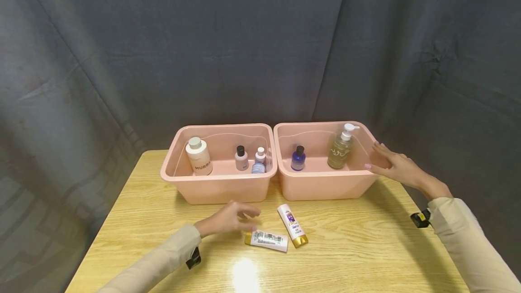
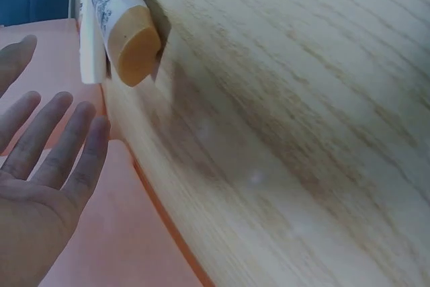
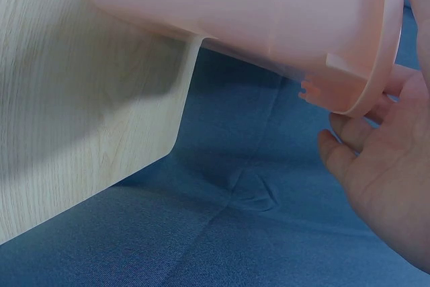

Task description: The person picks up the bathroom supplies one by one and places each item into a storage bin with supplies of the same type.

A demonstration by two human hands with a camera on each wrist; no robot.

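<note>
My left hand [image 1: 233, 218] hovers over the table with its fingers spread, just above the gold-capped end of a white squeeze tube [image 1: 269, 240]; in the left wrist view that tube's gold cap [image 2: 138, 48] lies beyond the fingertips. A second white squeeze tube [image 1: 290, 220] with a purple label and gold cap lies slanted beside the first. At the far right, my right hand [image 1: 396, 166] holds the rim of the right pink bin [image 1: 321, 186], thumb at the front corner. The right wrist view shows fingers [image 3: 342, 146] bent at that bin's rim [image 3: 386, 45].
The left pink bin [image 1: 224, 191] holds a large white bottle [image 1: 199, 159], a black-capped bottle [image 1: 242, 159], a small white-capped bottle [image 1: 260, 155] and a blue-lidded jar [image 1: 258, 168]. Inside the right bin stand a blue bottle [image 1: 298, 159] and a pump bottle [image 1: 339, 150]. Grey curtains surround the wooden table [image 1: 346, 238].
</note>
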